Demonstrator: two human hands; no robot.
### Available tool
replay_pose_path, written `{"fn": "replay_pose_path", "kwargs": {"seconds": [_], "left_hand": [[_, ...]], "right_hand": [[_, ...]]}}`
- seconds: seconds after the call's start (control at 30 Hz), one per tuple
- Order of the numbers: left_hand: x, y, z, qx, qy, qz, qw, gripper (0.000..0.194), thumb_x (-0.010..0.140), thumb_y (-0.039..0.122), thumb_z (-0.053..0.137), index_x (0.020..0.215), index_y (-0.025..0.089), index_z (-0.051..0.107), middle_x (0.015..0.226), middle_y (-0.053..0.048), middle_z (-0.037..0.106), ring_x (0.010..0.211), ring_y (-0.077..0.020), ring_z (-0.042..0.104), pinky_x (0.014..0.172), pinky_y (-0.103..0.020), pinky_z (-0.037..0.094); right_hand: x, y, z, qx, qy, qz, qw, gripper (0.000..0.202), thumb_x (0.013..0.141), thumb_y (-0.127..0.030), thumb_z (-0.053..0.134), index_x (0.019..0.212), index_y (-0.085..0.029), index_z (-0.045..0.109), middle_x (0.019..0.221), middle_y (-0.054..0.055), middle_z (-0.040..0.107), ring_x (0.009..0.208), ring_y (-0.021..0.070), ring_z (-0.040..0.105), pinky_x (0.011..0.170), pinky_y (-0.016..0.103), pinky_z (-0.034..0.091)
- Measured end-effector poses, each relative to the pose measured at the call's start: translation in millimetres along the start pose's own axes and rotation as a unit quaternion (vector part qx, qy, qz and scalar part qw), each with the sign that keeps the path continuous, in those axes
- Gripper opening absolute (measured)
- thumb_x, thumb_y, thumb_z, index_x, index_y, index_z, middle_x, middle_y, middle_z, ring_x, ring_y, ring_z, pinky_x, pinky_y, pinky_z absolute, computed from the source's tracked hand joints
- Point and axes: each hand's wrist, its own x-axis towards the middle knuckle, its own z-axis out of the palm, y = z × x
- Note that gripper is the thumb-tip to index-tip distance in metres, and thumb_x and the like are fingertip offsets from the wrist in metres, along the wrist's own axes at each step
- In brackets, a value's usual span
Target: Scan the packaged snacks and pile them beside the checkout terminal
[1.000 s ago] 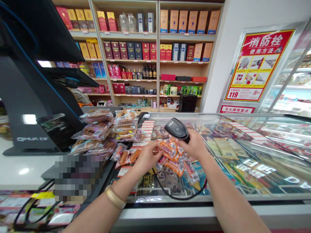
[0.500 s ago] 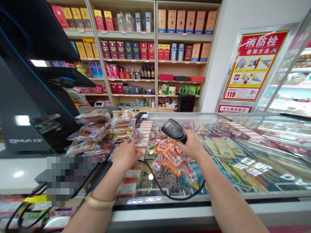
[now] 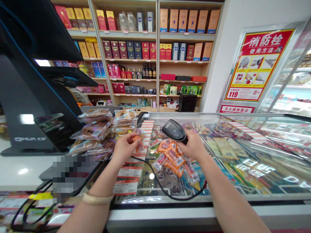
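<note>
My right hand [image 3: 194,144] is wrapped round the handle of a black barcode scanner [image 3: 174,130], whose head points left. Beneath the scanner, several orange-and-clear snack packets [image 3: 173,154] lie in a loose heap on the glass freezer top [image 3: 145,200]. Just left of the heap, my left hand [image 3: 125,148] has its thumb and fingers closed on a small orange snack packet [image 3: 137,139]. This hand is over a strip of red-and-white price labels [image 3: 128,172]. The scanner's black cable [image 3: 167,195] loops across the glass below the heap.
Stacks of wrapped flat biscuits [image 3: 93,131] stand left of my left hand. A dark checkout terminal [image 3: 31,106] rises at the far left, with a black device [image 3: 82,174], partly blurred out, in front. Shelves [image 3: 136,60] of boxes and bottles line the back wall.
My left hand has lifted slightly from beside the biscuit stacks, and an orange packet now shows at its fingertips. My right hand and the scanner stay nearly in place.
</note>
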Motion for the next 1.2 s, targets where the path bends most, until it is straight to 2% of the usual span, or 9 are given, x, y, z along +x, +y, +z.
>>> {"fn": "replay_pose_path", "kwargs": {"seconds": [0.1,0.23,0.5,0.73,1.03,1.2], "left_hand": [[1,0,1.5,-0.172,0.031,-0.018,0.984,0.047,0.061,0.046,0.076,0.095,0.014,0.069,0.080,-0.006,0.072,0.070,-0.0184,0.066,0.067,-0.029,0.052],[0,3,3.3,-0.269,0.054,-0.034,0.961,0.057,0.055,0.046,0.083,0.099,0.014,0.067,0.086,-0.006,0.071,0.075,-0.0167,0.066,0.076,-0.032,0.054],[-2,8,6.0,-0.296,0.051,-0.046,0.953,0.059,0.051,0.046,0.086,0.097,0.014,0.067,0.086,-0.004,0.071,0.075,-0.0157,0.066,0.080,-0.033,0.054],[-3,11,6.2,-0.290,0.042,-0.043,0.955,0.061,0.051,0.049,0.085,0.097,0.014,0.065,0.087,-0.005,0.071,0.080,-0.0175,0.067,0.079,-0.033,0.055],[-4,12,7.3,-0.277,0.030,-0.036,0.960,0.062,0.051,0.051,0.083,0.096,0.014,0.064,0.088,-0.006,0.070,0.079,-0.0184,0.067,0.077,-0.034,0.056],[-6,15,11.0,-0.260,0.024,-0.038,0.964,0.054,0.054,0.050,0.082,0.087,0.015,0.058,0.081,0.000,0.065,0.070,-0.0137,0.064,0.073,-0.031,0.056]], "right_hand": [[0,-3,-1,0.007,-0.004,-0.005,1.000,0.013,0.073,-0.026,0.057,0.083,-0.019,0.062,0.081,0.008,0.068,0.075,0.0225,0.062,0.069,0.031,0.046],[0,-8,-3,0.033,-0.031,-0.029,0.999,0.017,0.072,-0.023,0.057,0.088,-0.020,0.062,0.086,0.007,0.069,0.082,0.0227,0.063,0.075,0.031,0.047],[-1,-16,-4,0.045,-0.110,-0.060,0.991,0.024,0.069,-0.021,0.060,0.092,-0.019,0.064,0.089,0.007,0.070,0.080,0.0218,0.063,0.072,0.030,0.046],[0,-22,-6,0.018,-0.150,-0.057,0.987,0.020,0.070,-0.018,0.061,0.089,-0.019,0.064,0.087,0.006,0.069,0.082,0.0206,0.064,0.074,0.028,0.046],[0,-23,-7,0.026,-0.152,-0.060,0.986,0.024,0.071,-0.019,0.062,0.095,-0.021,0.065,0.089,0.005,0.071,0.084,0.0212,0.065,0.075,0.028,0.047],[0,-14,-4,0.025,-0.095,-0.037,0.994,0.021,0.071,-0.020,0.060,0.091,-0.020,0.064,0.089,0.006,0.070,0.081,0.0217,0.065,0.073,0.029,0.047]]}}
